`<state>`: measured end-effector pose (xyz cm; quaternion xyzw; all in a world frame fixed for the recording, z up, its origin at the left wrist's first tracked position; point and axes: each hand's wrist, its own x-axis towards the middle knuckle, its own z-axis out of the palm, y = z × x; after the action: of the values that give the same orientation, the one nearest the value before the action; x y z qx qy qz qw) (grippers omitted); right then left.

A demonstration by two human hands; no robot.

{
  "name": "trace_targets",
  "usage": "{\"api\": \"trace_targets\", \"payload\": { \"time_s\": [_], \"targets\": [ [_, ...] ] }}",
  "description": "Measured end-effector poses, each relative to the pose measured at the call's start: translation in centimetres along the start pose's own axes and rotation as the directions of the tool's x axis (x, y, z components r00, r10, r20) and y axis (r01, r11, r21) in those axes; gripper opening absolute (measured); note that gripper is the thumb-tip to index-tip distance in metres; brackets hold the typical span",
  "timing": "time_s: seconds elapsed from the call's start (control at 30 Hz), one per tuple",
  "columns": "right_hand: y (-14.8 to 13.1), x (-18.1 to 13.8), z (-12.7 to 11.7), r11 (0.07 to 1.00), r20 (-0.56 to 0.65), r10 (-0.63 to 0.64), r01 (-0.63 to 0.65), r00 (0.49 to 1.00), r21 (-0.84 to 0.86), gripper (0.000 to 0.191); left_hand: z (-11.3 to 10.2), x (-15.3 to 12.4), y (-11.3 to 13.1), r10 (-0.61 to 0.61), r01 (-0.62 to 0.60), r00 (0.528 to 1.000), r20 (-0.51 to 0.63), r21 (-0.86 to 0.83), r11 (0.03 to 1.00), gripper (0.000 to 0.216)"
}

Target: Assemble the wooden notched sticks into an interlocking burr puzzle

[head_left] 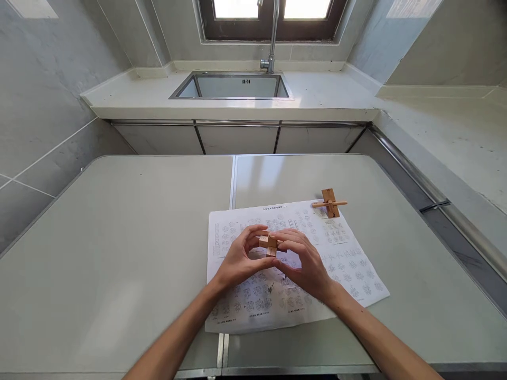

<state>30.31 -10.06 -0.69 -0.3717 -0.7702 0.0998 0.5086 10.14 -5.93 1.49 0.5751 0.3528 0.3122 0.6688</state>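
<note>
Between my two hands is a small cluster of interlocked wooden puzzle blocks (pixel 271 251), held above a printed sheet. My left hand (pixel 247 250) grips it from the left, thumb below and fingers curled behind. From the right, my right hand (pixel 300 256) closes on the same blocks with thumb and fingertips. Parts of the blocks are hidden by the fingers. Under both hands lies the large paper sheet (pixel 245 311), covered with rows of small line drawings. At its upper right corner rests a flat wooden piece crossed by a thin wooden stick (pixel 331 210).
A pale table (pixel 130 248) with a metal seam down its middle carries the sheet. Beyond it is a white counter (pixel 325 92) with a steel sink (pixel 237 87) and a tall faucet (pixel 273 42) below a window. Tiled walls stand at the left and a ledge (pixel 455 137) runs along the right.
</note>
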Motion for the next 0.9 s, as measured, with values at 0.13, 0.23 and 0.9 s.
{"api": "trace_targets", "payload": {
  "time_s": [0.13, 0.23, 0.9],
  "targets": [
    [0.1, -0.1, 0.0, 0.998, 0.047, 0.048, -0.049, 0.998, 0.029, 0.067, 0.3, -0.1, 0.1, 0.052, -0.053, 0.998, -0.046, -0.008, 0.999, 0.066],
    [0.1, -0.1, -0.2, 0.992, 0.1, 0.117, -0.121, 0.988, 0.031, 0.075, 0.5, 0.0, -0.1, 0.096, -0.098, 0.992, -0.082, -0.014, 0.995, 0.064],
    [0.4, -0.2, -1.0, 0.656, 0.405, 0.551, -0.679, 0.729, 0.329, 0.049, 0.7, -0.3, 0.5, 0.416, -0.402, 0.909, 0.031, 0.33, 0.854, 0.068]
  ]
}}
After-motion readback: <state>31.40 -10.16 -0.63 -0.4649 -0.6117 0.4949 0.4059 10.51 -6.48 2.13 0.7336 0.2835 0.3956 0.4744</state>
